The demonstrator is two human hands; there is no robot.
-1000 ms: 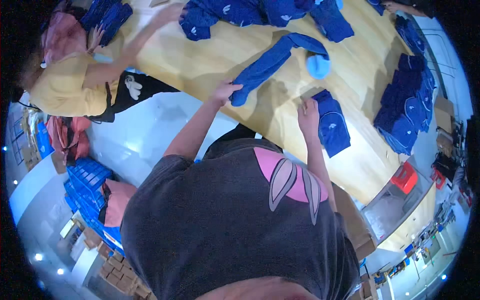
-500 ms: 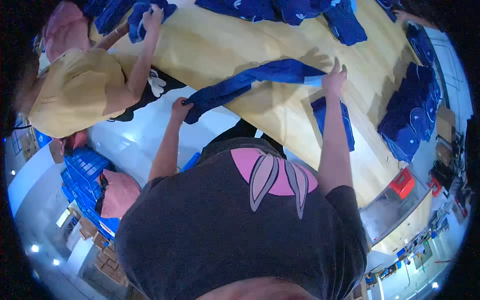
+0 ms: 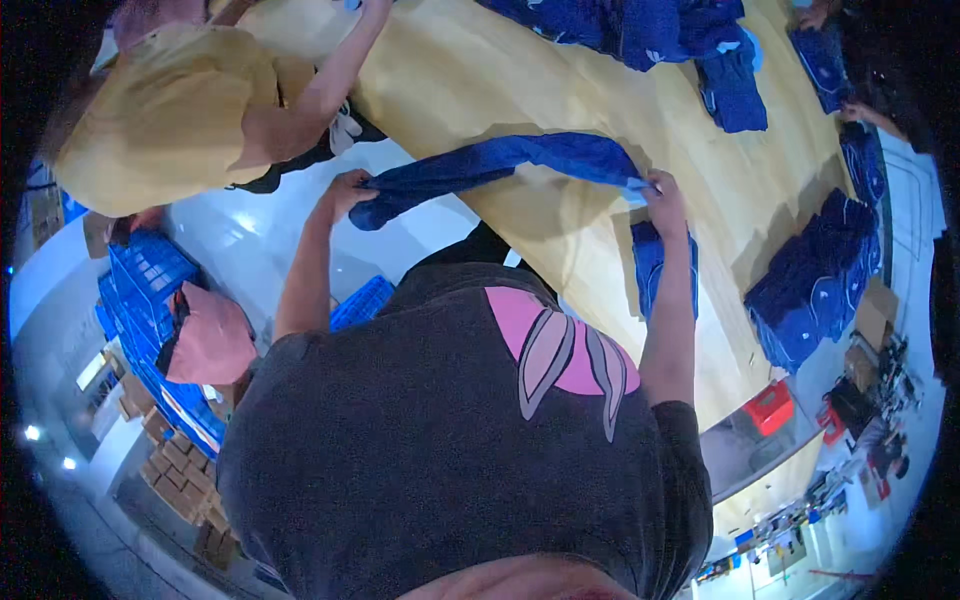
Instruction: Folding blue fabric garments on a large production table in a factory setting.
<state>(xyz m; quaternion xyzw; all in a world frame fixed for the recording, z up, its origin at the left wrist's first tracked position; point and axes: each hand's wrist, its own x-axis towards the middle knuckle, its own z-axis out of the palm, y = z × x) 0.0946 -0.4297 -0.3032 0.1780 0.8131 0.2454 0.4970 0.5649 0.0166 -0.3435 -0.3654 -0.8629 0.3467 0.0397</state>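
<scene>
A long pair of dark blue jeans [image 3: 510,158], doubled lengthwise, hangs stretched between my two hands in an arch over the table's near edge. My left hand [image 3: 350,192] is closed on the left end, where the cloth droops below the fingers. My right hand [image 3: 668,203] pinches the right end, which shows a lighter blue patch. Just below it, partly covered by my right forearm, a folded blue pair of jeans [image 3: 648,262] lies on the wooden table [image 3: 570,240].
Stacked folded jeans [image 3: 815,275] stand along the table's right side, with more piles [image 3: 640,30] at the far edge. A co-worker in a yellow top [image 3: 170,115] works at the left. Blue crates [image 3: 150,290] and a red bin [image 3: 769,407] stand nearby.
My right hand's fingers, stretched upward before, have closed on the jeans' end. The view has shifted, and the co-worker's arm has moved toward the top edge.
</scene>
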